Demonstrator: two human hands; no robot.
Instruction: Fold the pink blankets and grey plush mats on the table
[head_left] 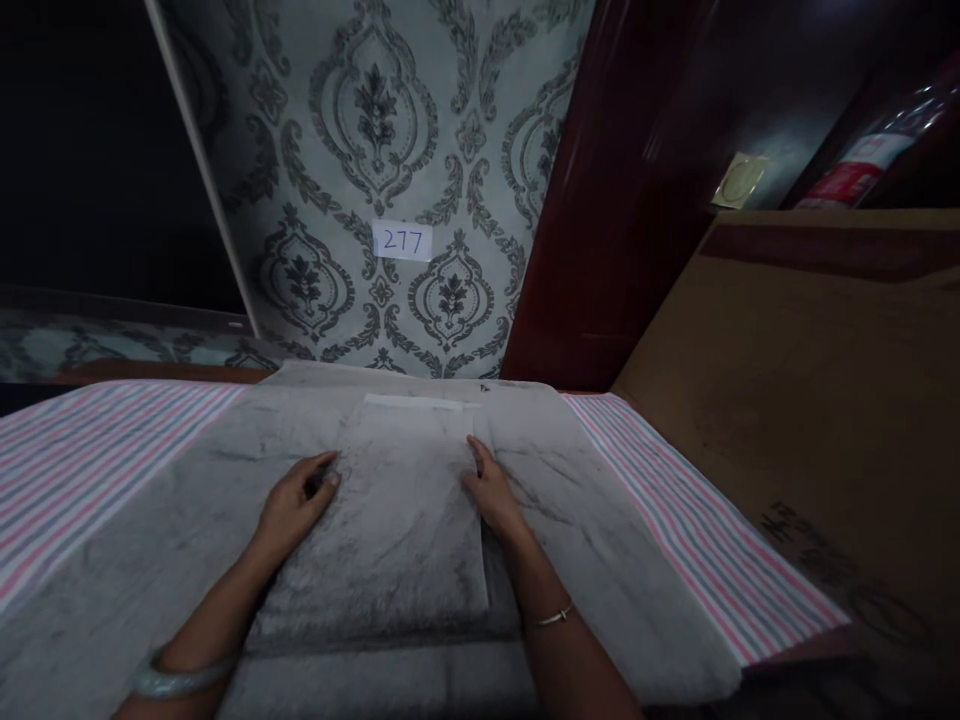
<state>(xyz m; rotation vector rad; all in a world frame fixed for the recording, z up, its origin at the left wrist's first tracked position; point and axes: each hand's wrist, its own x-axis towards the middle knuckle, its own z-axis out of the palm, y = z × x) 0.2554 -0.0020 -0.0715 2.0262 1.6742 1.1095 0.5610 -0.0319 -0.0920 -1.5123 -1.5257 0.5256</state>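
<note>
A folded piece of grey, plush-looking cloth (pixel 397 510) lies flat in the middle of a larger grey cloth (pixel 615 560). A pale strip runs along its far edge. My left hand (pixel 296 505) rests at its left edge, thumb and forefinger curved with a gap between them. At the opposite edge, my right hand (pixel 493 490) touches the cloth with its thumb and forefinger apart. The other fingers of both hands are mostly hidden beneath or behind. Neither hand visibly grips the fabric.
Beneath lies a pink, white and grey striped cloth (pixel 112 440). A large cardboard box (pixel 787 400) stands close on the right, with a red-labelled bottle (pixel 855 170) behind it. A dark screen (pixel 105 150) is at left; a "277" paper (pixel 403 241) is on the patterned wall.
</note>
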